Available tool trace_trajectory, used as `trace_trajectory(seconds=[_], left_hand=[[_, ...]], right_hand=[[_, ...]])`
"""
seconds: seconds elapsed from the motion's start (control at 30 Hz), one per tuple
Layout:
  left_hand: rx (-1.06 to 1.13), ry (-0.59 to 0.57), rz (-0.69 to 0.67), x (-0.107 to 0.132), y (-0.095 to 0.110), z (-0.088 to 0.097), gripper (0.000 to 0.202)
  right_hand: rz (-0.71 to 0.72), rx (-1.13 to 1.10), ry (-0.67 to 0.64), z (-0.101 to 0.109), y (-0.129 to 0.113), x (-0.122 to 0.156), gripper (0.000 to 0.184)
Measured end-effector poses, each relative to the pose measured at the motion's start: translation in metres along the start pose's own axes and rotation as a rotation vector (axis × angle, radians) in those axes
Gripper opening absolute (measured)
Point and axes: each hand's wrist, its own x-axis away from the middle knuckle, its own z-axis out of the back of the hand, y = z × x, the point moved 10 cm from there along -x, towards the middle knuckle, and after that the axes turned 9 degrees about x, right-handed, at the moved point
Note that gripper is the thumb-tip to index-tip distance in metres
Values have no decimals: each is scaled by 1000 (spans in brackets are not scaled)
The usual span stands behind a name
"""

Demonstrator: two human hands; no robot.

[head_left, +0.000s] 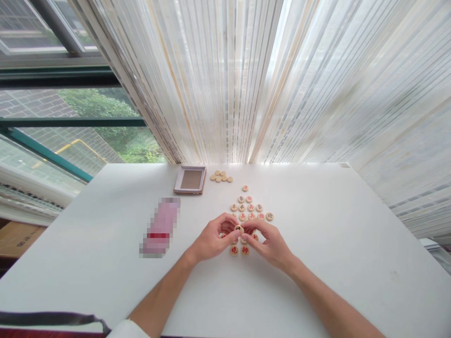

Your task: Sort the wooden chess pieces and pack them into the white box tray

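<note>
Round wooden Chinese chess pieces with red or black characters stand in rows on the white table. Over the middle of these rows, a black-marked Chinese chess piece is held between the fingertips of both hands. My left hand is closed on its left side, thumb in front. From the right, my right hand pinches at the same piece with curved fingers. Both hands partly hide several pieces beneath them. Just in front lie a red cannon piece and a red general piece.
A shallow open box stands at the back left. Beside it lies a small group of blank-looking pieces. A blurred pink item rests left of my hands. Behind the table hangs a striped curtain, with a window at left.
</note>
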Motion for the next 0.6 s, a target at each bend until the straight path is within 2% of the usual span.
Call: trace_trajectory(seconds=[0.17,0.37,0.47,0.6], left_hand=[[136,61,33,-3,-7,8,27],[208,230,-69,-2,13,51,24],[173,331,-97,1,19,70,23],[109,396,-54,3,14,78,27]], right_hand=[[106,104,90,8,-8,1,19],[108,154,137,17,-9,1,17],[101,162,151,20,-9,1,14],[97,177,162,21,-8,1,13]])
